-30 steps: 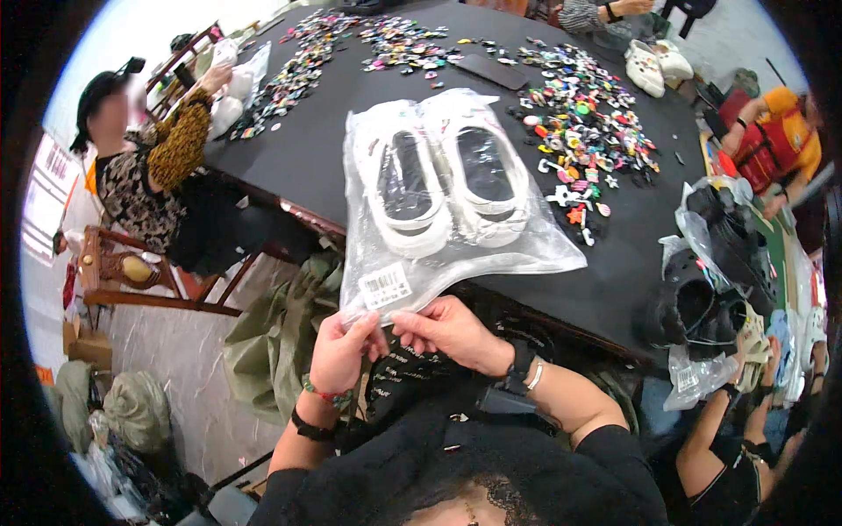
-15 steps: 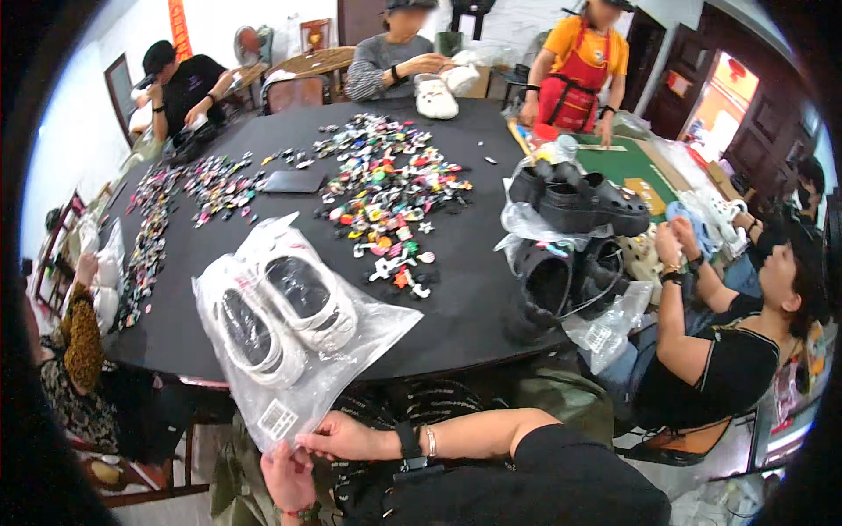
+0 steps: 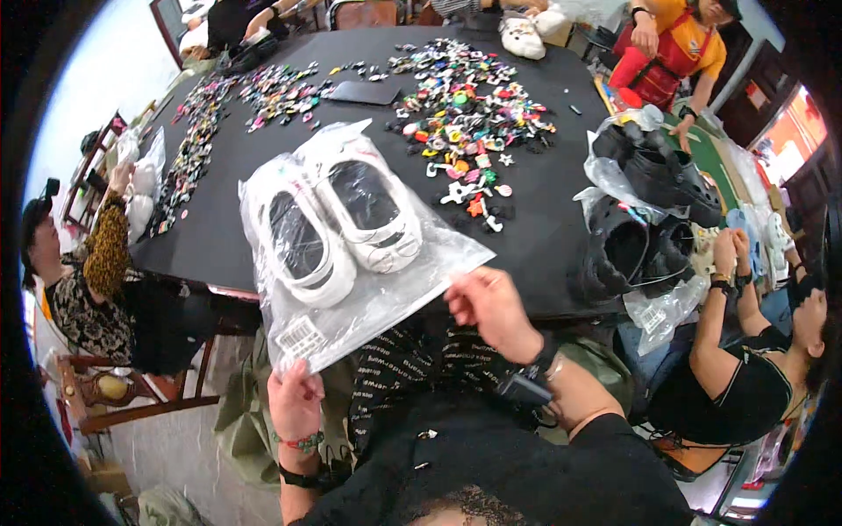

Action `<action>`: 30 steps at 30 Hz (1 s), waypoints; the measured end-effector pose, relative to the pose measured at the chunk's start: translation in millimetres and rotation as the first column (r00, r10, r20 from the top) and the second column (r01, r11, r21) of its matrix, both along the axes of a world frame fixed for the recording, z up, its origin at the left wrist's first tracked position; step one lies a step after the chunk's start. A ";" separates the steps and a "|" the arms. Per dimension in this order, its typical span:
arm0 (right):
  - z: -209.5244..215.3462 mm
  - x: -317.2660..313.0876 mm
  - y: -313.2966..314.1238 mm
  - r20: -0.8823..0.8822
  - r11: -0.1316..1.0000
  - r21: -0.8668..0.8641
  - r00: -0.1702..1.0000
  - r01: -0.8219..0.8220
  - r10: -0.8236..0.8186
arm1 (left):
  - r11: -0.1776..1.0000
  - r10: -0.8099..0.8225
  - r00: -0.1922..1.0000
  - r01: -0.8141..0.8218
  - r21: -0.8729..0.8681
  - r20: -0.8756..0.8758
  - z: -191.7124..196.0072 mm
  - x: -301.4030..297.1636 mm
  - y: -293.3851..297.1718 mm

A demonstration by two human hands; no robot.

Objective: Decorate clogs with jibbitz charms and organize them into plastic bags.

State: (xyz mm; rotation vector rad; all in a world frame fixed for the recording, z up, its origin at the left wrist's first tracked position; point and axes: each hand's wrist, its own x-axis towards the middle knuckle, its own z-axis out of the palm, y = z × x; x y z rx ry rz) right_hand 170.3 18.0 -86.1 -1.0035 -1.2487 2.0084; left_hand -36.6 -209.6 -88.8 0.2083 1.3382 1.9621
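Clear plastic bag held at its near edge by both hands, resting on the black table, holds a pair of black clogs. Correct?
Not quite. The head view shows the clogs in the clear plastic bag are white; the black ones lie in other bags to the right. The left hand and right hand do hold its near edge.

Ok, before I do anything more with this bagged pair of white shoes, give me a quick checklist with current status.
1. Left hand pinches the near corner of the clear plastic bag: ok.
2. Right hand grips the bag's right edge: ok.
3. Both white shoes lie side by side inside the bag: ok.
4. Bag opening sealed: cannot tell.
5. Bare stretch of black table beside the bag: ok.
6. Scattered colourful charms apart from the bag: ok.
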 end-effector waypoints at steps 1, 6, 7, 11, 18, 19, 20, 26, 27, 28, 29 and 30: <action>3.6 4.6 7.0 0.032 0.999 0.032 0.999 0.014 -0.015 | 1.000 0.012 1.000 -0.012 -0.017 0.001 -0.5 -1.1 -0.8; 15.9 22.1 35.4 0.050 0.986 0.151 0.996 0.064 -0.072 | 0.995 -0.042 0.999 0.040 -0.096 -0.017 -0.7 -5.6 -2.6; 17.3 26.1 40.1 0.088 0.985 0.155 0.992 0.071 -0.085 | 0.989 -0.091 0.996 0.087 -0.122 -0.026 0.3 -6.9 -2.2; 15.7 34.1 46.8 0.158 0.973 0.232 0.986 0.007 -0.045 | 0.948 -0.102 0.952 0.005 -0.319 -0.289 3.5 -6.9 2.7; 17.0 39.2 35.1 0.221 0.959 0.238 0.970 -0.155 0.102 | 0.930 -0.230 -0.234 -0.339 -0.143 -0.945 35.4 6.6 2.6; 18.2 38.7 31.7 0.203 0.952 0.252 0.972 -0.172 0.122 | 0.922 -0.265 -0.233 -0.345 -0.175 -0.936 37.8 10.1 6.6; 19.6 36.5 28.1 0.271 0.909 0.314 0.943 -0.274 0.191 | 0.925 -0.312 -0.330 -0.318 -0.206 -0.891 38.8 12.9 13.0; 33.6 26.8 13.0 0.426 0.557 0.684 0.878 -0.470 0.217 | 0.899 -0.411 -0.401 -0.325 -0.293 -0.818 31.6 12.1 42.3; 36.0 23.7 10.3 0.379 0.499 0.748 0.899 -0.438 0.220 | 0.899 -0.408 -0.407 -0.337 -0.281 -0.817 31.1 8.2 43.5; 39.3 22.8 6.5 0.411 0.508 0.722 0.882 -0.469 0.230 | 0.922 -0.357 -0.379 -0.292 -0.255 -0.854 31.1 5.9 43.5; 42.4 21.3 3.4 0.451 0.519 0.689 0.860 -0.506 0.239 | 0.943 -0.314 -0.388 -0.235 -0.237 -0.866 32.0 1.8 43.6; 44.5 17.5 1.2 0.449 0.491 0.708 0.861 -0.507 0.241 | 0.952 -0.299 -0.396 -0.189 -0.241 -0.868 33.2 -0.5 43.6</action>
